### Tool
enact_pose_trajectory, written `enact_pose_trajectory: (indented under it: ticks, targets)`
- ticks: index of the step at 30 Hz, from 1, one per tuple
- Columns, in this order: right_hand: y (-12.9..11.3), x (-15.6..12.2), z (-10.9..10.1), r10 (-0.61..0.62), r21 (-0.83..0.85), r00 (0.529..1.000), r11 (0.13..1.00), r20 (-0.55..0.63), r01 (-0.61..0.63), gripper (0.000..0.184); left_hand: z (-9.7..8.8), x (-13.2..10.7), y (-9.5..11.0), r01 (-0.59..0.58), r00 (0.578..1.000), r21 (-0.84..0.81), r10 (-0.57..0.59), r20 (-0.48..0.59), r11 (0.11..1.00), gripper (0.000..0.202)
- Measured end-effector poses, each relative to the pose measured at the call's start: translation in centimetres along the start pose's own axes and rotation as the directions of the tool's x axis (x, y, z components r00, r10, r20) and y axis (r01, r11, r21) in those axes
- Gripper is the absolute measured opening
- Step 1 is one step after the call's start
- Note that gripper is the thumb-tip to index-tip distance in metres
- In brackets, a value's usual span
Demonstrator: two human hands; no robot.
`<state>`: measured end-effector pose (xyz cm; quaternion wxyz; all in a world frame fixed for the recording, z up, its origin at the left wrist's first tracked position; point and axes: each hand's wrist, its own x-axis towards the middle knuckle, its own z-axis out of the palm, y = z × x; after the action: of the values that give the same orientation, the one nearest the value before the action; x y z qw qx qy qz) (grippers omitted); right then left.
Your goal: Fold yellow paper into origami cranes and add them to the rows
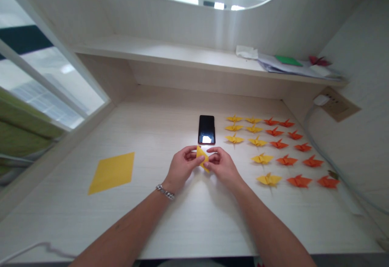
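Note:
Both hands meet over the middle of the pale wooden desk point(188, 218). My left hand point(181, 167) and my right hand point(223, 165) pinch a small folded piece of yellow paper point(201, 157) between their fingertips, just above the desk. A metal bracelet point(165, 192) circles my left wrist. A black phone point(206, 129) lies flat right behind the hands, its screen reflecting light.
A flat yellow paper square point(112, 172) lies at the left. To the right stand rows of folded yellow cranes point(262, 159) and orange cranes point(287, 161). A shelf point(182, 54) above holds papers point(285, 64). A wall socket with a charger point(322, 100) sits at the right.

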<state>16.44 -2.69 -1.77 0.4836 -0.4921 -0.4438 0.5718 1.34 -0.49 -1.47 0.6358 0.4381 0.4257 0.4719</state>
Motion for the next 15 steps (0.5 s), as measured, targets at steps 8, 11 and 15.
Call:
enact_pose_trajectory:
  ticks: [8, 11, 15]
  targets:
    - [-0.03, 0.22, -0.39, -0.044, -0.021, 0.999, 0.999, -0.014, 0.043, 0.037, -0.34, -0.02, -0.15, -0.040, 0.999, 0.037, 0.041, -0.012, 0.999, 0.030]
    - [0.17, 0.45, -0.31, -0.102, 0.007, 0.987, 0.995, -0.121, 0.104, 0.030, -0.32, -0.07, -0.18, -0.051, 0.996, 0.037, 0.054, -0.073, 0.998, 0.032]
    - [0.21, 0.47, -0.23, -0.126, 0.027, 0.981, 0.991, -0.150, 0.132, 0.028, -0.28, -0.18, -0.04, -0.054, 0.997, 0.034, 0.056, -0.050, 0.998, 0.030]
